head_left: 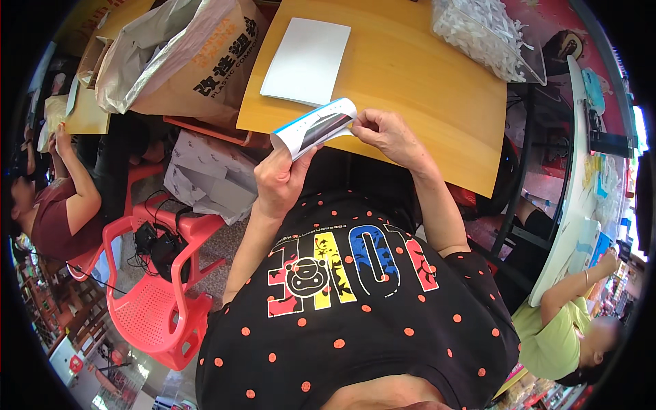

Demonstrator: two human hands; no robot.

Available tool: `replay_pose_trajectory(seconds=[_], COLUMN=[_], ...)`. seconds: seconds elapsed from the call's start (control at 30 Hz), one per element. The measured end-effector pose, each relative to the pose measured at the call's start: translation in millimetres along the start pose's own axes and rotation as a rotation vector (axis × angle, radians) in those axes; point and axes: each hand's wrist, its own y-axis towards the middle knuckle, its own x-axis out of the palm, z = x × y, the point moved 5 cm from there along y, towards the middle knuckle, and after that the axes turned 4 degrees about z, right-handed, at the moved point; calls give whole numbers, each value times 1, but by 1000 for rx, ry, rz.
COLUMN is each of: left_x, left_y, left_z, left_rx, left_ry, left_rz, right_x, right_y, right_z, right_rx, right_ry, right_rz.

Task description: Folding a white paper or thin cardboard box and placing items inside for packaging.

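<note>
Near the front edge of the wooden table, a printed paper sheet is curled over between my hands. It is white with a blue edge and a dark printed picture. My left hand is closed on its lower left part, the thumb lying along the front. At its right end, my right hand pinches a corner between thumb and fingers. Just beyond the curled sheet lies a white stack of paper, flat on the tabletop. Whether the held piece is one sheet or several, I cannot tell.
A large paper sack stands to the left of the table. A clear bin of white strips sits at the far right. A pink plastic chair holding black cables is at my left. Other people sit on both sides.
</note>
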Motion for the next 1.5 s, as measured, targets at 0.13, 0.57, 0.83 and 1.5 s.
replay_pose_trajectory(seconds=[0.13, 0.57, 0.83, 1.5], left_x=[0, -1, 2, 4], left_y=[-1, 0, -3, 1], left_z=[3, -2, 2, -16], left_rx=[37, 117, 140, -508], left_ry=[73, 117, 227, -608], left_rz=[-8, 90, -14, 101], right_x=[-3, -18, -4, -293], right_y=[-5, -9, -5, 19], right_z=[-3, 6, 5, -64], right_rx=[18, 63, 33, -461], right_ry=[21, 145, 92, 385], right_rz=[24, 157, 118, 635])
